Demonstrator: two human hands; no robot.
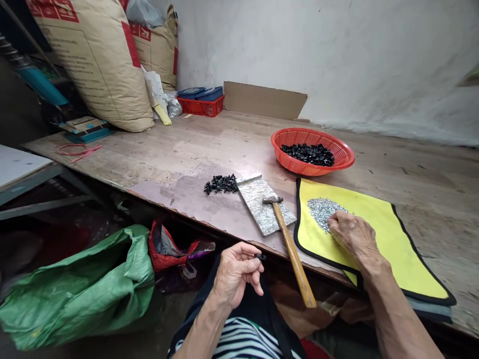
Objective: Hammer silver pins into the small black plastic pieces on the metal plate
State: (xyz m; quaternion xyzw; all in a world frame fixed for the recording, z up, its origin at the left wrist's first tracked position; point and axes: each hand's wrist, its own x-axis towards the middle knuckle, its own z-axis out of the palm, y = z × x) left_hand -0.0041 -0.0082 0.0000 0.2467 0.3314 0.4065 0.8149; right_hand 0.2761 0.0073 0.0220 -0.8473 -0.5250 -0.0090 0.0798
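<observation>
Between thumb and forefinger, my left hand [239, 271] pinches a small black part [260, 257] in front of the table edge. My right hand [354, 237] reaches into a pile of small shiny metal pieces [324, 209] on a yellow cloth [377, 209] with black edging. Its fingertips are bent down and hidden, so what they hold does not show. A hammer [290, 244] with a wooden handle rests its head on a worn metal plate [264, 202], its handle jutting past the table edge. Left of the plate lies a heap of small black parts [221, 184].
A red plastic basket [277, 144] of black parts stands behind the cloth. Large paper sacks [97, 65] and a red crate [202, 106] with blue lids are at the back left. Below the table edge, a green sack [86, 284] and a red bag [160, 249] sit open.
</observation>
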